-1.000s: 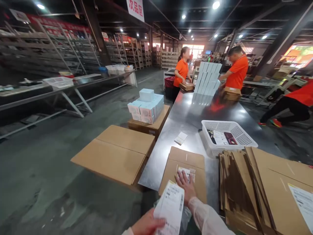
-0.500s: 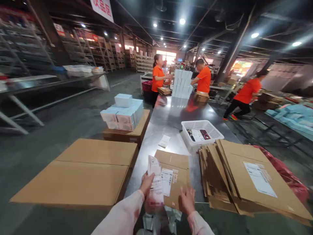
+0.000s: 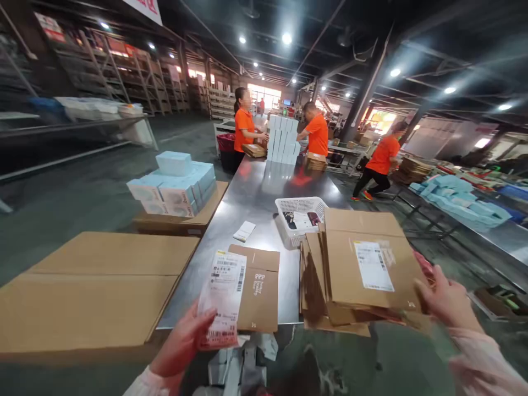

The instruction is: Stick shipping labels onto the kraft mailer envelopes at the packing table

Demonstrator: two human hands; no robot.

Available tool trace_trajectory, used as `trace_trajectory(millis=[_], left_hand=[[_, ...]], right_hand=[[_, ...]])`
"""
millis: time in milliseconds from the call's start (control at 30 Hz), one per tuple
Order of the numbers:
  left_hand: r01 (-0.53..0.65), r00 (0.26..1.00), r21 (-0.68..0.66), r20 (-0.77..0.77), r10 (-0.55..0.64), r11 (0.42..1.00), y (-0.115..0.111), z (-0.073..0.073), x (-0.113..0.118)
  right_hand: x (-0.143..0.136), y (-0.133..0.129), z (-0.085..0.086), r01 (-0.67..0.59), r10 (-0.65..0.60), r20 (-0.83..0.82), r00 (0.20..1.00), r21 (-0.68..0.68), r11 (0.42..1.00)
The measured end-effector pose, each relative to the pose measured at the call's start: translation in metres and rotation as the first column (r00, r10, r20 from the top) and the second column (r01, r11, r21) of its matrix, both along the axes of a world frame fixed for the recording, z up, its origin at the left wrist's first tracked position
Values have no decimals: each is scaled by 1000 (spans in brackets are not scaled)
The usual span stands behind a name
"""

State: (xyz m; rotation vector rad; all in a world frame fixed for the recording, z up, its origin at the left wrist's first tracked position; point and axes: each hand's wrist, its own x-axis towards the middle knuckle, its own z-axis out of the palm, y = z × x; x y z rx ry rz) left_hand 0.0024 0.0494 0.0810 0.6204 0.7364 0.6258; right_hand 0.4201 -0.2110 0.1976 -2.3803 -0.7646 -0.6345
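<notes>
My left hand (image 3: 185, 333) pinches a thin stack of printed shipping labels (image 3: 225, 289), thumb on top. The labels overlap the left part of a flat cardboard mailer (image 3: 264, 300) with white print, lying at the table's near edge. On the right, my right hand (image 3: 447, 297) grips the right edge of another flat cardboard mailer (image 3: 338, 275), which carries a white shipping label (image 3: 373, 265). This mailer lies over a leaning pile of flat mailers (image 3: 311, 286). The fingertips of my right hand are partly hidden.
A white plastic basket (image 3: 292, 239) with small items stands behind the pile. Small white papers (image 3: 244, 231) lie on the metal table (image 3: 225, 220). At left are large cartons (image 3: 94, 297) and light-blue boxes (image 3: 177, 187). Co-workers in orange shirts (image 3: 244, 129) stand farther off.
My right hand has moved right, from the mailer in front of me to the labelled mailer over the pile. The labels in my left hand now lie flatter to view. The camera has turned right.
</notes>
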Motion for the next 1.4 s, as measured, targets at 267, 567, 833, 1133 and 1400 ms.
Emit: trace_trajectory(millis=[267,567,833,1133,1400], left_hand=[[264,959,273,-175,-222,925,-28,-25,1],[20,965,347,-250,72,938,-11,-56,14],[-75,906,324,-373,200,943,-19,-100,27],[-65,952,236,-275,131,969,-13,-125,18],[-72,928,299,-330,174,951,-9,-138,24]], right_hand=[[-243,137,-129,-533,693,-716,-84,620,576],[-257,187,-157,-513,655,-755,-10,566,645],[-252,202,-174,-612,547,-835,49,408,677],[-253,221,-198,-600,497,-867,-17,407,689],[-244,230,-197,-682,428,-903,-38,337,649]])
